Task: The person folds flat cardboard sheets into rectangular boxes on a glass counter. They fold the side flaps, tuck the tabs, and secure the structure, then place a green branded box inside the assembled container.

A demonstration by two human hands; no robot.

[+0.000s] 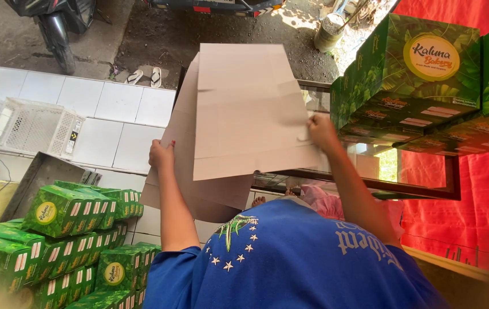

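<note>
- Left hand (161,155) grips the left edge of flat card sheets (239,114); fingers curled and clamped on the edge, thumb side toward camera.
- Right hand (322,130) pinches the right edge of the top sheet, fingers closed on it. Prob. held at both edges so the wide sheet stays flat and does not bend.
- Sheets are up in the air in front of the chest, above a glass counter (370,183). I count 2 layers at least, plain side up; more under them I cannot tell.
- Fold lines show on the top sheet, so it seems an unfolded box blank.
- Green boxes (78,229) are stacked at lower left, approx. a dozen visible, in rows w/ faces out, maybe for easy counting.
- More green boxes (422,74) stand on the counter at right, 3 or 4 seen.
- White crate (32,129) lies on the tiled floor; 1 pair of sandals (144,76) beyond it.
</note>
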